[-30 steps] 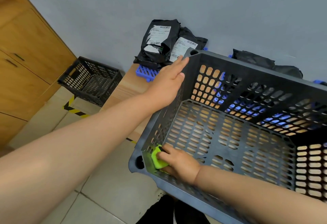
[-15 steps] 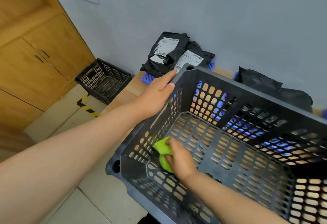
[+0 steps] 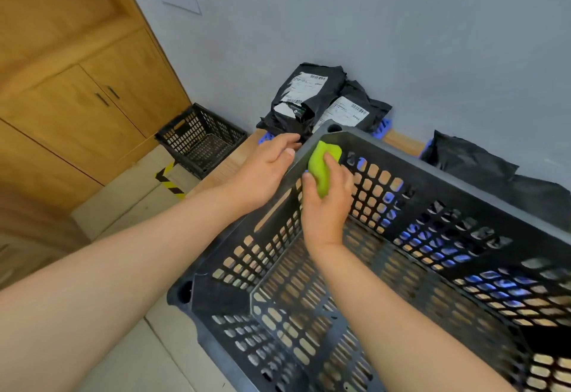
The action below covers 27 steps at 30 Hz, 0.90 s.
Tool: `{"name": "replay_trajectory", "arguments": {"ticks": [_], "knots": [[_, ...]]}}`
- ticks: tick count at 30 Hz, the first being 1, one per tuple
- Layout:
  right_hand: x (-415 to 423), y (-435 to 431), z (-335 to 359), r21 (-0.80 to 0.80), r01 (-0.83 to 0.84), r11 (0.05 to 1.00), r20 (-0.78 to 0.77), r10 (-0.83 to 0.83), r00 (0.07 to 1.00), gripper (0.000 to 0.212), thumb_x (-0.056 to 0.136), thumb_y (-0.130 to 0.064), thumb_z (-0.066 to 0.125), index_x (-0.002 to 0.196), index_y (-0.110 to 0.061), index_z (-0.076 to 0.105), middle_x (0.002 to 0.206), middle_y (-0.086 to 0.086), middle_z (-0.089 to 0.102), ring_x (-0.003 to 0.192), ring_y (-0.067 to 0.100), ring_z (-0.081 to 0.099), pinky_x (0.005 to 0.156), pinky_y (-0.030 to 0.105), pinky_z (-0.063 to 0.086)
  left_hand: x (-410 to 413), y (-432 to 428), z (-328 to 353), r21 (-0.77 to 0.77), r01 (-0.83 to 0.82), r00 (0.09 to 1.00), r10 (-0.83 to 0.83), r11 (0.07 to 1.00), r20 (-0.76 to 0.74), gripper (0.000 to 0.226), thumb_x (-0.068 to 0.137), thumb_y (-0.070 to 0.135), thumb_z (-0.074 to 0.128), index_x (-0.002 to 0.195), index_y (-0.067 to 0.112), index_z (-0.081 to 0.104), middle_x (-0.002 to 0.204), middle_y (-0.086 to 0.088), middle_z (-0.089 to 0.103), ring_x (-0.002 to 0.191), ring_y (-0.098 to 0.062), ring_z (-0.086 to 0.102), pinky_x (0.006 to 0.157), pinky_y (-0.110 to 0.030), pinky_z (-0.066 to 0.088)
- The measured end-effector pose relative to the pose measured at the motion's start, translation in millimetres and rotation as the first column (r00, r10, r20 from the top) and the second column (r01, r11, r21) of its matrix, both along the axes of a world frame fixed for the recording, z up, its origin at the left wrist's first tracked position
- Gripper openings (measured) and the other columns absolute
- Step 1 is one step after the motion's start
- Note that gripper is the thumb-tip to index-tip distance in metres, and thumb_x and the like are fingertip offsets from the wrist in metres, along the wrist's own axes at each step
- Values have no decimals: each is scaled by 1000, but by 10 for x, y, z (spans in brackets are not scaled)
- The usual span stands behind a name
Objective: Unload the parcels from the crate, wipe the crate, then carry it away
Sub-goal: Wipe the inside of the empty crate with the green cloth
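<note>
A large dark grey perforated crate (image 3: 463, 187) fills the lower right of the head view, with nothing inside it. My right hand (image 3: 327, 203) grips a lime-green cloth (image 3: 323, 166) and presses it against the inside of the crate's far left corner, just under the rim. My left hand (image 3: 262, 172) rests on the outside of the crate's left wall near that corner, fingers curled over the rim. Black parcels with white labels (image 3: 312, 97) lean against the wall behind the crate; more black bags (image 3: 482, 172) lie at the right.
A smaller black crate (image 3: 200, 139) stands on the floor at the left by wooden cabinets (image 3: 77, 91). Yellow-black tape (image 3: 168, 179) marks the tiled floor. The crate sits on a wooden surface (image 3: 216, 172) with blue plastic pieces (image 3: 381, 128) near the grey wall.
My right hand has carried the green cloth from the crate's near left corner up along the left wall to the far left corner. My left hand stayed at the rim.
</note>
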State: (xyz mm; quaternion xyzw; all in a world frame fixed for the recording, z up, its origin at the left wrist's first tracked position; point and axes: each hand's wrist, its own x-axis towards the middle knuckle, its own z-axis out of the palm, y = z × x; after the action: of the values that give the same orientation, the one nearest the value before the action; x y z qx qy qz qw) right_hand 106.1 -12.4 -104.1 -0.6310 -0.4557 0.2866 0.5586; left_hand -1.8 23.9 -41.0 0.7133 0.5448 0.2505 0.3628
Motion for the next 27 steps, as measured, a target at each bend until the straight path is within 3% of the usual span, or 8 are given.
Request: {"name": "replay_trajectory", "arguments": {"ticks": [4, 10, 14, 16, 18, 21, 25, 27], "knots": [[32, -46, -34, -52, -84, 995, -147, 76, 986, 42, 97, -12, 47, 138, -22, 46, 148, 5, 29, 124, 1, 30, 97, 0, 21, 6, -11, 17, 20, 20, 1000, -19, 1000, -22, 38, 102, 15, 33, 139, 7, 43, 134, -4, 49, 126, -10, 43, 102, -13, 30], [-87, -195, -115, 66, -90, 994, -105, 97, 990, 44, 84, 1, 45, 124, -15, 56, 130, 15, 42, 122, 20, 42, 103, 14, 30, 14, -4, 5, 4, 15, 1000, -15, 1000, -13, 38, 102, 21, 36, 138, 13, 45, 132, -4, 51, 125, -13, 42, 108, -27, 31], [-279, -482, -198, 102, -179, 979, -72, 187, 980, 43, 82, -6, 45, 113, -35, 55, 130, 10, 36, 122, 16, 38, 103, 10, 28, 13, 0, -1, -1, -15, 999, 15, 1000, 41, 41, 101, 31, 32, 135, 16, 48, 131, -3, 52, 126, -12, 43, 111, -34, 31], [-359, -618, -291, 120, -209, 970, -12, 212, 977, 38, 84, -14, 44, 116, -35, 49, 128, 2, 32, 124, 11, 35, 106, 13, 27, 17, -5, 2, -1, -18, 999, 18, 1000, 46, 46, 98, 38, 30, 135, 19, 49, 131, 0, 52, 127, -12, 43, 111, -36, 31], [-431, -759, -378, 162, -244, 956, 49, 239, 970, 41, 83, -15, 42, 118, -33, 47, 126, -5, 28, 124, 6, 33, 106, 16, 28, 19, -11, 7, -11, -21, 999, 21, 1000, 41, 47, 97, 41, 28, 134, 21, 49, 131, 1, 52, 126, -11, 43, 111, -36, 31], [-524, -959, -450, 232, -346, 909, 145, 319, 936, 52, 79, -7, 46, 122, -37, 42, 123, -12, 26, 117, 18, 40, 102, 24, 35, 10, -1, 11, -3, -24, 1000, 24, 1000, 12, 41, 102, 34, 31, 136, 20, 48, 131, 1, 52, 127, -11, 41, 110, -31, 29], [-535, -1077, -484, 323, -460, 827, 267, 387, 883, 58, 77, -1, 51, 123, -34, 42, 118, -2, 33, 108, 22, 42, 98, 24, 37, 13, -15, 44, 24, 6, 999, -4, 1000, -51, 39, 103, 28, 32, 138, 18, 45, 129, 9, 46, 124, -1, 34, 94, -7, 25], [-506, -1064, -492, 358, -496, 791, 328, 391, 860, 50, 81, -1, 53, 121, -29, 48, 115, 2, 37, 105, 22, 42, 97, 24, 37, 17, -7, 47, 26, 13, 999, -12, 1000, -50, 39, 103, 28, 33, 138, 17, 45, 130, 6, 49, 124, -5, 38, 100, -16, 28]]}}
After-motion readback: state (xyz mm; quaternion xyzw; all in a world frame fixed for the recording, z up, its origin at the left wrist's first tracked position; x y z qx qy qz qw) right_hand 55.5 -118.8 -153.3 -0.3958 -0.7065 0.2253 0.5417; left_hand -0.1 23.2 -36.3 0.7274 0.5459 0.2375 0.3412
